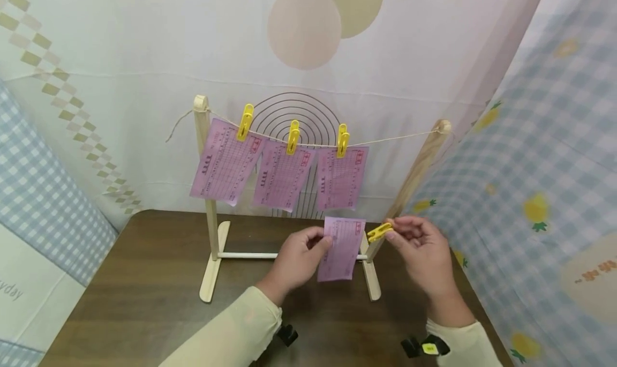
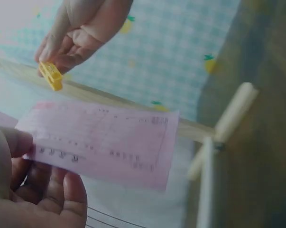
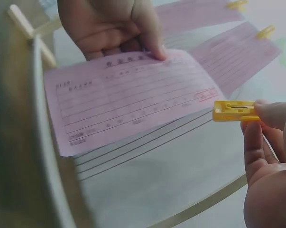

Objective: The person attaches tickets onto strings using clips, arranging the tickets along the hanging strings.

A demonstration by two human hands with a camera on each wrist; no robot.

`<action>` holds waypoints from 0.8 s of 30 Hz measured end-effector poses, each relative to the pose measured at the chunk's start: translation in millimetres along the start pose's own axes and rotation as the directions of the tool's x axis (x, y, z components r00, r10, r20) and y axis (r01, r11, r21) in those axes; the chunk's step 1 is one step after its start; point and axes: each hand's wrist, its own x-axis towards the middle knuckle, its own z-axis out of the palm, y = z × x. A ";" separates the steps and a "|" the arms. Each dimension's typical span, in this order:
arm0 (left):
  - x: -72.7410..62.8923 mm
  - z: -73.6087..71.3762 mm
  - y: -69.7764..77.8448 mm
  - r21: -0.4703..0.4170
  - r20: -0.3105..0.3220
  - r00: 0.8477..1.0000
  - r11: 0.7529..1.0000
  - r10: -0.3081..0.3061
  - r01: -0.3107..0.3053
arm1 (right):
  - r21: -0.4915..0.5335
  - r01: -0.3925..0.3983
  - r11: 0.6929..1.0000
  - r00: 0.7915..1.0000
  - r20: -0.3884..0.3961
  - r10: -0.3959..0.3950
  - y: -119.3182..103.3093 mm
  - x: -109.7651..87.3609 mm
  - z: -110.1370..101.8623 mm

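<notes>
My left hand (image 1: 300, 257) pinches a pink printed slip (image 1: 342, 249) by its left edge, between thumb and fingers. To the right of the slip, my right hand (image 1: 424, 252) holds a yellow clothespin (image 1: 380, 232) between thumb and fingertips. In the right wrist view the clothespin (image 3: 234, 110) lies close to the slip's red-stamped corner; whether they touch I cannot tell. Above both hands, a string (image 1: 385, 140) carries three pink slips, the left one (image 1: 226, 163), the middle one (image 1: 283, 177) and the right one (image 1: 341, 179), each under a yellow clothespin.
The string runs between a left wooden post (image 1: 212, 227) and a right wooden post (image 1: 416, 177). A white crossbar (image 1: 250, 255) joins their feet on the brown table (image 1: 144, 281). Patterned cloth (image 1: 520, 158) hangs at the right, and a pale cloth backs the stand.
</notes>
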 end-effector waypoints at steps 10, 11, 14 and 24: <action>25.5 -0.5 51.3 0.030 -0.054 0.995 0.997 0.079 -0.078 | 0.011 0.163 0.987 0.983 0.079 -0.163 -85.7 61.7 -13.6; 28.0 1.0 56.3 0.025 -0.056 0.995 0.996 0.087 -0.086 | -0.014 0.176 0.984 0.982 0.079 -0.174 -94.3 66.9 -14.1; 36.4 5.3 70.2 0.011 -0.066 0.990 0.993 0.121 -0.121 | -0.083 0.212 0.974 0.975 0.094 -0.204 -119.0 83.3 -16.1; 57.3 18.7 103.6 -0.016 -0.078 0.983 0.986 0.166 -0.168 | -0.462 0.224 0.858 0.974 0.124 -0.188 -188.1 137.6 -16.9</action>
